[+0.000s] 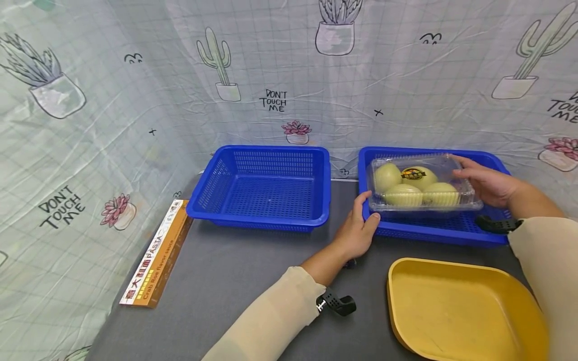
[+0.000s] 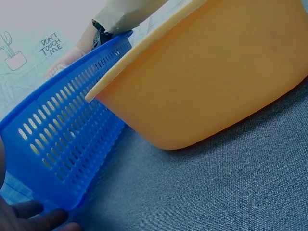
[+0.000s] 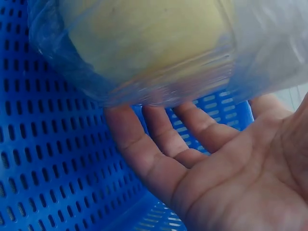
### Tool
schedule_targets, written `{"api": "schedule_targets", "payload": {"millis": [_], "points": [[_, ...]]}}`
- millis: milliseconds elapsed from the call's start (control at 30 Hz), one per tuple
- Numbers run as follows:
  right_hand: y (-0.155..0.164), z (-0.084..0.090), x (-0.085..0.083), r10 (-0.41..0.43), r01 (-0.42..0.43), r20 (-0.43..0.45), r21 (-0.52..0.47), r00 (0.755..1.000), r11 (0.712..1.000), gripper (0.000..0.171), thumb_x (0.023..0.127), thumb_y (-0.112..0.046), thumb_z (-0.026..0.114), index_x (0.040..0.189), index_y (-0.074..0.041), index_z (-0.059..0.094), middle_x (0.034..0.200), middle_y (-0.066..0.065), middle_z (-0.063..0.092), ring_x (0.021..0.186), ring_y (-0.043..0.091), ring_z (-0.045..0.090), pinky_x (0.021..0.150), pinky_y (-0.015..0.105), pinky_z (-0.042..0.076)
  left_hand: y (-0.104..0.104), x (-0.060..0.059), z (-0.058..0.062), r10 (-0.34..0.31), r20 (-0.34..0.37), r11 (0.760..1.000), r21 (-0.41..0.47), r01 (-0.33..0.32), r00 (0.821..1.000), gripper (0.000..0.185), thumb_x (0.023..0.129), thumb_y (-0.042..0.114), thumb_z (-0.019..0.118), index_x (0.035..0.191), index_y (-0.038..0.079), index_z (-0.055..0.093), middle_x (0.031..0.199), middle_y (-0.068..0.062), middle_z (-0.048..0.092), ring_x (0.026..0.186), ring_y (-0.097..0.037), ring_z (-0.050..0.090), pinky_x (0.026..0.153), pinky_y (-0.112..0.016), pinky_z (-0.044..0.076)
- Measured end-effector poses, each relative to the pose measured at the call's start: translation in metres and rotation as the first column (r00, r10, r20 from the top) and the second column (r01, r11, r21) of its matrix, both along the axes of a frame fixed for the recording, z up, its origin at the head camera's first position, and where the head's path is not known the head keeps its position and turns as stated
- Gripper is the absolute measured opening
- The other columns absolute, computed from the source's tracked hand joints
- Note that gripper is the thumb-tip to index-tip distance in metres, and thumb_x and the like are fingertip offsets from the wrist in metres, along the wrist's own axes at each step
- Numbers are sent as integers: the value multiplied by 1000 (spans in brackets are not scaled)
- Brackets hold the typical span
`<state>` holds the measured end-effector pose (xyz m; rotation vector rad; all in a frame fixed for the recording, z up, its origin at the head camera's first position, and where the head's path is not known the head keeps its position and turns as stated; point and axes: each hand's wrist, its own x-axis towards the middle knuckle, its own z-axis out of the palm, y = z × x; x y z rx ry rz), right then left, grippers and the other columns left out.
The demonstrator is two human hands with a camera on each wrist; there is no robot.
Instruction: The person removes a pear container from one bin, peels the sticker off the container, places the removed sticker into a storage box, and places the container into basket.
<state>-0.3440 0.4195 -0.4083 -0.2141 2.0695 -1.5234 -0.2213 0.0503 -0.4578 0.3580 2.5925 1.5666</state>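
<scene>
The right hand (image 1: 492,185) grips, fingers curled, the right end of a clear box (image 1: 422,186) (pale green fruits (image 1: 387,176) inside) over the right blue basket (image 1: 433,233), near the tabletop (image 1: 239,281)'s far edge. The left hand (image 1: 358,234) touches that basket's near-left corner; whether its fingers grip is hard to tell.

grey tabletop (image 1: 226,281), pasta box (image 1: 158,255), blue basket (image 1: 257,221), second blue basket (image 1: 433,235), yellow tub (image 1: 451,311)

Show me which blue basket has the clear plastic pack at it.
The blue basket on the right, behind the yellow tub: the right hand holds the clear plastic pack there. The other blue basket stands beside the pasta box.
</scene>
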Motion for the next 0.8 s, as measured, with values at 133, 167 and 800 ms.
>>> {"api": "schedule_targets", "payload": {"millis": [133, 167, 800], "points": [[0, 2, 1, 3, -3, -1, 0, 1000, 1000, 77, 115, -34, 38, 169, -36, -17, 167, 9, -43, 150, 47, -37, 100, 92, -15, -1, 0, 1, -2, 18, 1000, 1, 2, 1000, 56, 112, 42, 45, 165, 42, 25, 165, -6, 45, 143, -24, 52, 113, -49, 45], [1, 1, 1, 3, -3, 0, 5, 1000, 1000, 77, 115, -34, 38, 169, -37, -17, 167, 11, -42, 151, 48, -35, 100, 92, -13, -1, 0, 1, -1, 21, 1000, -2, 2, 1000, 56, 112, 42, 45, 165, 42, 25, 165, -6, 45, 143, -24, 52, 113, -49, 46], [12, 4, -2, -6, 11, -72, 77, 997, 997, 56, 114, -40, 37, 163, -51, 11, 157, -1, 28, 124, 6, 48, 101, 55, 50, -9, 3, 12, -21, 116, 1000, 3, 20, 993, 64, 111, 54, 51, 167, 51, 21, 161, -8, 50, 142, -28, 53, 113, -53, 45]]}}
